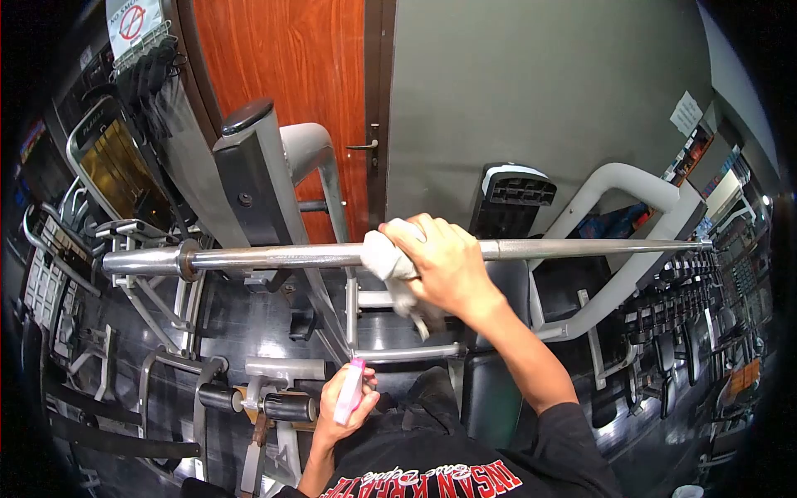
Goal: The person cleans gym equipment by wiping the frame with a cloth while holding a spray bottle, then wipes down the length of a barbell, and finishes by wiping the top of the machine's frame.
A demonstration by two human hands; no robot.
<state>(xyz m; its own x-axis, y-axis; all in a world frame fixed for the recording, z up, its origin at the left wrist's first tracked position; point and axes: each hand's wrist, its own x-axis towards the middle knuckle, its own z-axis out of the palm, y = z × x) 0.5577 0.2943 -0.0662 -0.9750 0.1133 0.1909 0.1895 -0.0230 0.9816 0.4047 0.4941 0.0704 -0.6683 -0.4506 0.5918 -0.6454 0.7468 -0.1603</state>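
A long metal barbell [282, 256] runs level across the view, with a thicker sleeve and collar at its left end. My right hand [444, 264] is closed round the middle of the bar, pressing a white cloth [387, 256] against it. Part of the cloth hangs below the bar. Lower down, in front of my body, my left hand [339, 407] grips a pink and white spray bottle [350, 394]. Its lower part is hidden by my fingers and palm.
Behind the bar stand grey machine frames [639, 187] and a dark upright post [261, 178]. A black padded bench [496, 398] is below my right arm. Padded rollers [286, 406] sit at lower left. Dumbbell racks [677, 290] line the right; a wooden door [286, 66] is behind.
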